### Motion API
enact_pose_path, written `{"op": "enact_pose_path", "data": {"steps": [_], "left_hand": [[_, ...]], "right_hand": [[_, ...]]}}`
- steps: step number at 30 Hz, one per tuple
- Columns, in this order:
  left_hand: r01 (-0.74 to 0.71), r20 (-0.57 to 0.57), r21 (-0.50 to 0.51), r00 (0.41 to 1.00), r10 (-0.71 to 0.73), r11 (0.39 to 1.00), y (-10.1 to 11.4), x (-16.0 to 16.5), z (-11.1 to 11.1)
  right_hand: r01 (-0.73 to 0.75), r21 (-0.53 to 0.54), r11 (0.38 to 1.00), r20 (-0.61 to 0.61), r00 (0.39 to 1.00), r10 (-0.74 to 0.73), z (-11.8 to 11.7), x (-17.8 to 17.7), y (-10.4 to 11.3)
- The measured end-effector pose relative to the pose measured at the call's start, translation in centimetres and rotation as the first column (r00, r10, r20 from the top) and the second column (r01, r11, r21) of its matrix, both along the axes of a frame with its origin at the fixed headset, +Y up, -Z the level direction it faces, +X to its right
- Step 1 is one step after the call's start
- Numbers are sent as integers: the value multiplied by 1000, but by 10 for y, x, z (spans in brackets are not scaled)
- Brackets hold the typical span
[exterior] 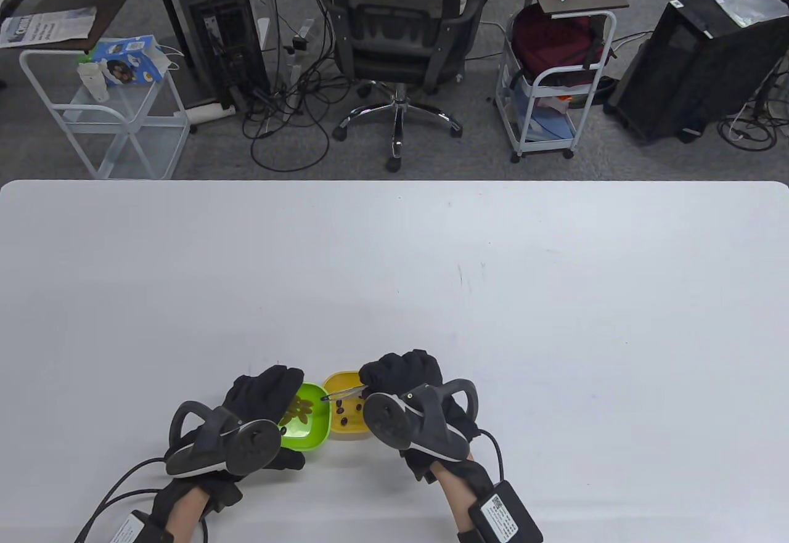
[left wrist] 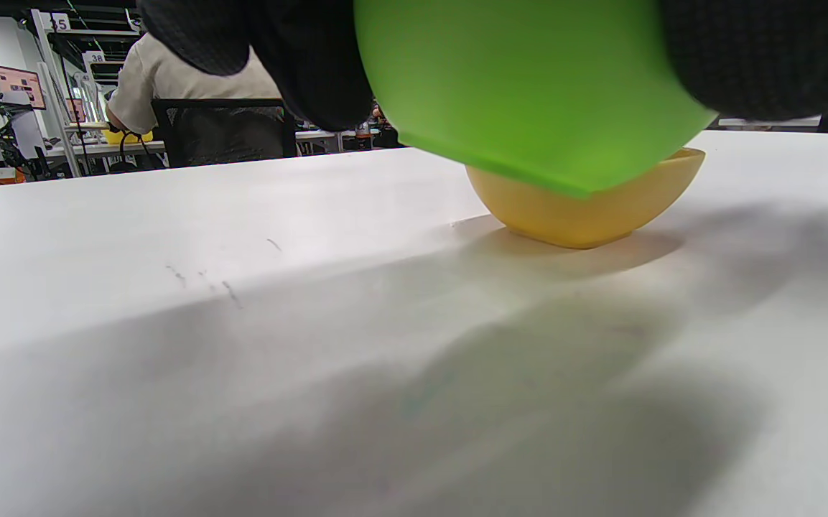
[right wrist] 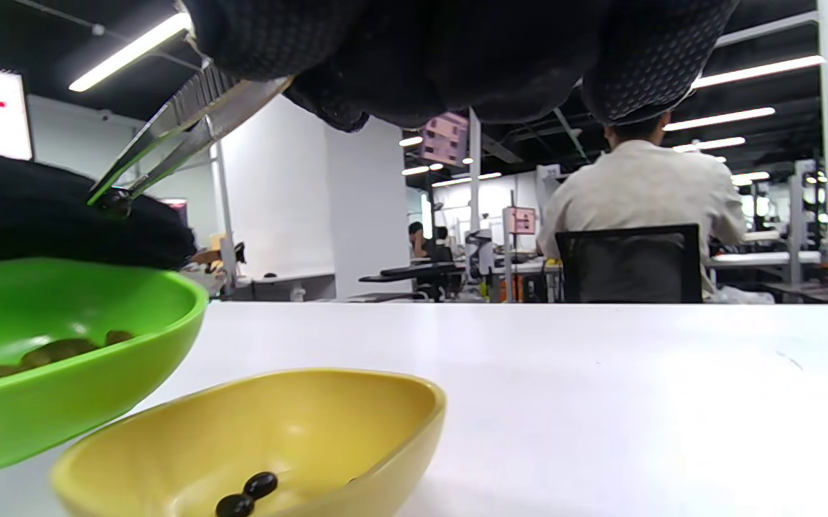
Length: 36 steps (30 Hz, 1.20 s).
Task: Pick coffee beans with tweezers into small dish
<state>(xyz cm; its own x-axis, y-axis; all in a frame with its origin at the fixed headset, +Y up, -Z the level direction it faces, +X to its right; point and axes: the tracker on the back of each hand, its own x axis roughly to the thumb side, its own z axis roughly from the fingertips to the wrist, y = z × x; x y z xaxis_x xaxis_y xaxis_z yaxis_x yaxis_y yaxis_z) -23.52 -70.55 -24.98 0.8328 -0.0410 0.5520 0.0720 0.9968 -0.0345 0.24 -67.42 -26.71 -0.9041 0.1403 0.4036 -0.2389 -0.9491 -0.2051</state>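
**Bean held in tweezers above the two dishes**

A coffee bean [right wrist: 113,205] sits clamped between the tips of the tweezers [exterior: 345,392], over the edge where the green dish [exterior: 306,423] meets the yellow dish [exterior: 345,410]. The right hand [exterior: 407,383] pinches the tweezers, fingers curled over the yellow dish. The left hand [exterior: 262,398] grips the green dish, tilted off the white worktop [exterior: 431,272]. Beyond the worktop stand an office chair [exterior: 404,31] and a white trolley [exterior: 555,87].
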Motion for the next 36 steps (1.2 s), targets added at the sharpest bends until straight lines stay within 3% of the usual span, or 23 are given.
{"op": "enact_pose_path", "data": {"steps": [9,17,21,26,36], "left_hand": [[-8,1,-2,1000,8,1000,0,-1,0],[-3,-3,5,1000,3,1000,1,-1,1],[-8,-4,3,1000,8,1000,0,-2,1],[-2,-3,3,1000,2,1000,0,-1,1],[5,-1,-1,1000,-5,1000,-1,-1,1]], "right_hand": [[97,-106,990,84,992,-89,-15,27,-12],[135,-123,983,100,987,-123,-17,33,-15],[179,-93,979,54,983,-175,-12,25,-13],[134,-33,990,-19,991,-135,-3,5,-17],[33,-12,999,-139,990,-35,9,-31,-23]]}}
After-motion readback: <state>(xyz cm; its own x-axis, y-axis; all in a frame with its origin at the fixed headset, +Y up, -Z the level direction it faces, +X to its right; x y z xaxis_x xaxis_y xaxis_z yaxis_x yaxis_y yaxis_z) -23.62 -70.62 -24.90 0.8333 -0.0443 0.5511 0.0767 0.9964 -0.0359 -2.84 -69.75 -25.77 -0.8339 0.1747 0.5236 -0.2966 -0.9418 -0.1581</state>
